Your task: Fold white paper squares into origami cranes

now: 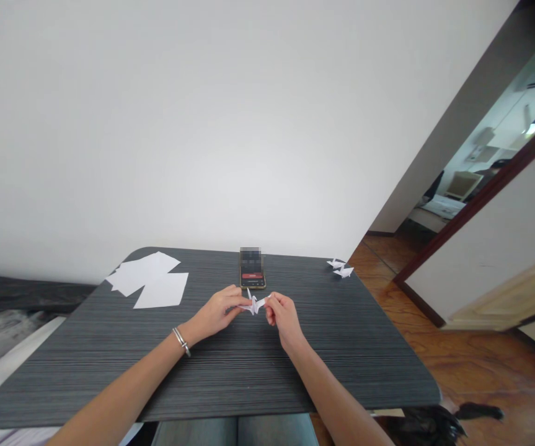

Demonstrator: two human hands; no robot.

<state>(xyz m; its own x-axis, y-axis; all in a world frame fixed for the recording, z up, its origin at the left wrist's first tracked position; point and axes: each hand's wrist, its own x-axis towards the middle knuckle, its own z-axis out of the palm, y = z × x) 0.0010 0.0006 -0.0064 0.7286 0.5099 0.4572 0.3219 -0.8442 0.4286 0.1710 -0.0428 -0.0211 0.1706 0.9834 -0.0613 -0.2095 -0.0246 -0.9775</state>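
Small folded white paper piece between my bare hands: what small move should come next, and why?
Probably ease the right flap of the small folded white paper piece outward: your right hand pinches that flap's end, your left hand holds the opposite side, and two folded white paper figures at the far right corner of the dark striped table have parts spread outward.

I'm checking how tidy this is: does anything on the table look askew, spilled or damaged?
The white sheets on the left of the table look untidy: splayed at different angles, not squarely stacked. I see no spill or obvious damage. The held paper is too small to inspect.
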